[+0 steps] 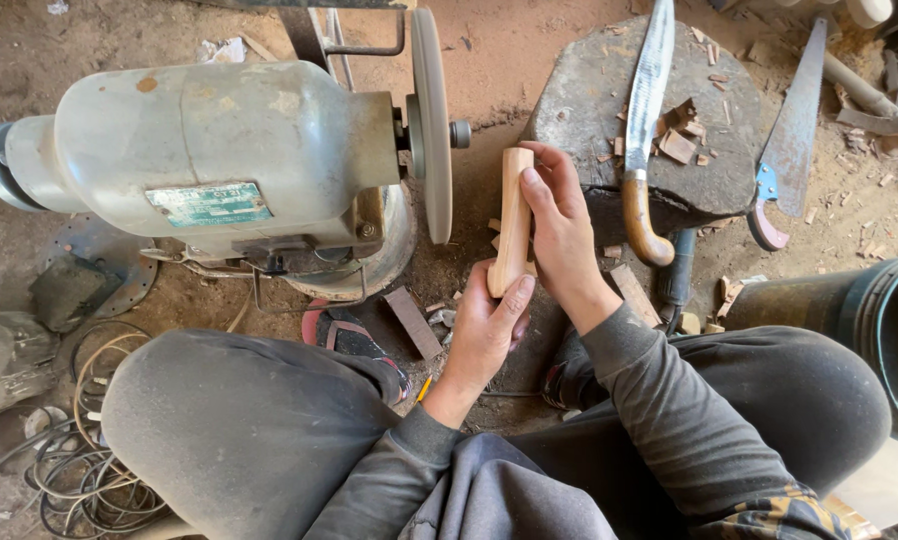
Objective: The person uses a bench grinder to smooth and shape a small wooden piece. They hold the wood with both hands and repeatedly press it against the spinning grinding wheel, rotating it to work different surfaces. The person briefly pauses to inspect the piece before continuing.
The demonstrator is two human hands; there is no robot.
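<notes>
1. Bench grinder: the largest item we list. It has a grey-green motor housing with a plate on its side and stands on the dirt floor ahead of our knees. Its sanding disc is seen edge-on at the right end. We cannot tell from this one view whether the disc is turning.

2. Stone block: dark and flat-topped, to the right of the disc, littered with wood chips.

3. Dark bucket: at the right edge, only partly in view.

4. Long knife: lies across the block, its curved wooden handle hanging over the near edge.

5. Handsaw: on the ground just beyond the block, with a blue and red grip.

6. Tangle of cable: on the floor at lower left.

7. Wooden piece: pale, slender and roughly rounded, held upright between disc and block, near the disc face but apart from it. Its surface looks already shaped and fairly even; we judge the rough cutting done, with smoothing either under way or being checked. How much finishing remains we cannot say.

8. Left hand: closed around the lower end of the piece, thumb up along its side.

9. Right hand: wrapped on the upper half of the piece from the right, fingers curled behind it and thumb laid along its front.

10. Sandalled foot: below the grinder, beside a small wooden offcut.
</notes>
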